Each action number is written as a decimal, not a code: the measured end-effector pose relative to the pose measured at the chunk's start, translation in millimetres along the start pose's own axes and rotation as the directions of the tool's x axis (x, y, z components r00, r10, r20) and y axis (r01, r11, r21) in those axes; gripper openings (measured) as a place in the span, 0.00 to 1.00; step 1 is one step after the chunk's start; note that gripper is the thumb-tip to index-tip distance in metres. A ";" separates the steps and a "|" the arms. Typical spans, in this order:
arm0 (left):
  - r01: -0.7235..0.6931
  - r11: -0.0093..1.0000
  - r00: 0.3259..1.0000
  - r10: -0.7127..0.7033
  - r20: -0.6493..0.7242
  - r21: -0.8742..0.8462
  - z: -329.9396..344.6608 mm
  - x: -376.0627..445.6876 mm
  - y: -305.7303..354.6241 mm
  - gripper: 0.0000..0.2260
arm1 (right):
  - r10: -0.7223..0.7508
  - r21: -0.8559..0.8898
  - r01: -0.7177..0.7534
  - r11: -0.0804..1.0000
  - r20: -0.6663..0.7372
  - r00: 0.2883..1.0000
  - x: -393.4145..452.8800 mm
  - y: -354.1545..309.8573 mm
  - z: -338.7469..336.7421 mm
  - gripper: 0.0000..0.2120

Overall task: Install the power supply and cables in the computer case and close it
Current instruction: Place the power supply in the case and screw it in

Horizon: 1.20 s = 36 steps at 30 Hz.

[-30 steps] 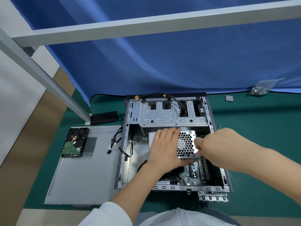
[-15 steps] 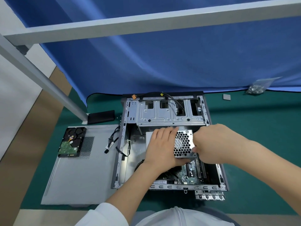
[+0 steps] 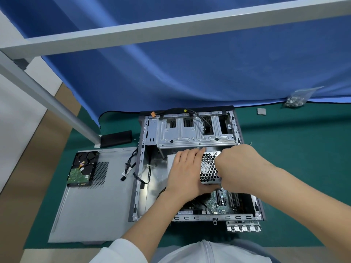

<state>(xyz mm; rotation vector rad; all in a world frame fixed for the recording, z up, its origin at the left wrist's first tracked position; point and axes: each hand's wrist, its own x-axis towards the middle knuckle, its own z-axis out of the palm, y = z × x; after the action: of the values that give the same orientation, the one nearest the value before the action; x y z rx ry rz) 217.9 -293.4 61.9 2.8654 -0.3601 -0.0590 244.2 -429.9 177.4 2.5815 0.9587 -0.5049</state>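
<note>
The open computer case [image 3: 141, 168] lies flat on the green mat, its drive cage at the far end. Inside it sits the silver power supply [image 3: 208, 168] with a honeycomb grille facing up. My left hand [image 3: 187, 171] lies flat on the unit's left half, fingers straight and pointing away from me. My right hand [image 3: 238, 168] grips the unit's right edge, fingers curled round it and hidden under the hand. Below the hands the motherboard [image 3: 218, 202] shows. Black cables [image 3: 131, 168] hang out over the case's left wall. The grey side panel [image 3: 95, 211] lies left of the case.
A bare hard drive [image 3: 82, 168] rests on the side panel's far corner. A black block [image 3: 115, 138] sits beside a metal frame post at the left. A bag of screws [image 3: 296, 98] and a small grey pad [image 3: 261, 111] lie at the far right by the blue curtain.
Both hands and the power supply have moved slightly away from me, toward the drive cage. The grips look the same.
</note>
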 end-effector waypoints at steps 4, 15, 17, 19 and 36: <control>-0.011 1.000 1.000 0.011 0.008 0.012 0.2 0.4 -1.2 0.48 | 0.023 0.042 -0.024 0.999 0.034 0.999 0.2 -7.4 -2.8 0.14; 0.010 1.000 1.000 -0.010 0.015 0.022 -1.4 0.2 0.4 0.51 | -0.025 0.023 0.025 0.999 -0.016 1.000 -0.2 1.0 0.0 0.15; 0.004 1.000 1.000 -0.004 0.019 0.022 -1.4 0.2 0.3 0.50 | -0.025 0.040 0.027 0.999 -0.029 0.999 0.4 -0.6 1.5 0.15; -0.002 1.000 1.000 0.001 0.026 0.027 -1.5 -0.3 1.0 0.50 | 0.004 0.069 -0.001 0.998 -0.036 0.999 1.6 -1.7 2.3 0.12; 0.003 1.000 1.000 -0.003 0.016 0.031 -1.2 0.4 1.5 0.50 | 0.050 0.194 -0.065 0.979 0.082 0.995 -5.2 -3.0 0.6 0.05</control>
<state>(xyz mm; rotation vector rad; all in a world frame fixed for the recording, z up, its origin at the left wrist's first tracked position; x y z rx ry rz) 218.0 -294.7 63.4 2.8973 -0.3629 -0.0772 238.4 -430.9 178.6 2.7323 0.8437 -0.7099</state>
